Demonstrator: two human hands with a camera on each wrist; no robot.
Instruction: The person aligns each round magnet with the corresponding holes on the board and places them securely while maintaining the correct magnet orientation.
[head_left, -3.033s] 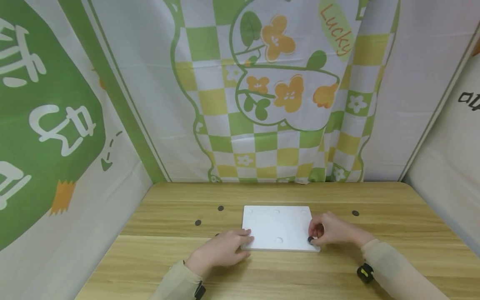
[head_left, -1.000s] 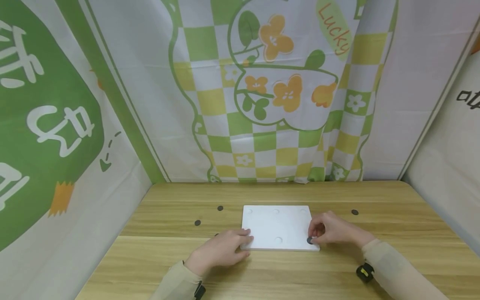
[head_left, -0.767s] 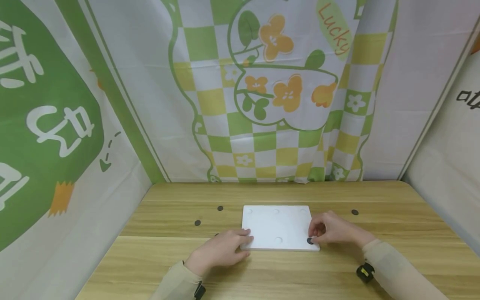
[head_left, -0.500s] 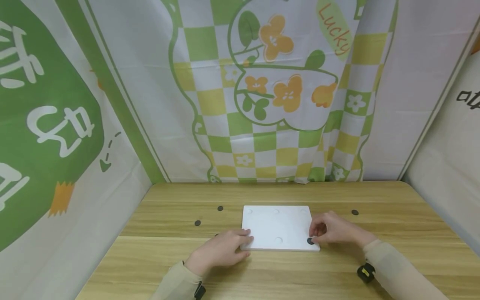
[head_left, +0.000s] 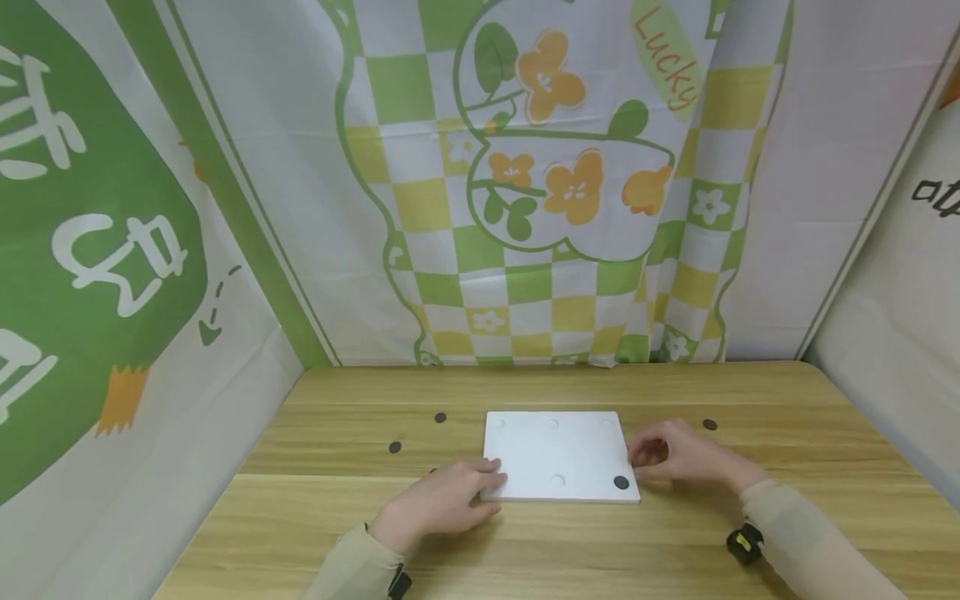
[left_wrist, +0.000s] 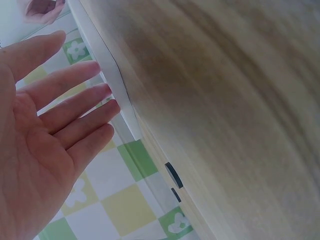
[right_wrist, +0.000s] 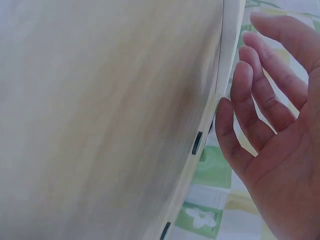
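A white rectangular board (head_left: pixel 555 454) with several shallow round recesses lies flat on the wooden table. A small dark disc (head_left: pixel 621 482) sits at the board's near right corner. My left hand (head_left: pixel 442 496) rests its straight fingers on the board's left edge; in the left wrist view those fingers (left_wrist: pixel 85 102) are spread beside the white board edge (left_wrist: pixel 107 70). My right hand (head_left: pixel 686 454) is just off the board's right edge, fingers loosely bent and holding nothing. The right wrist view shows the gap between its thumb and fingers (right_wrist: pixel 242 82).
On the table (head_left: pixel 570 550), two dark discs, one farther back (head_left: pixel 440 417) and one nearer (head_left: pixel 395 447), lie left of the board. Another is mostly hidden behind my left hand. A further disc (head_left: pixel 709 424) lies beyond my right hand. A patterned curtain (head_left: pixel 517 317) hangs behind.
My right hand pinched the dark disc at the board's near right corner; it has let go and moved right, off the board. The disc stays there. My left hand has not moved.
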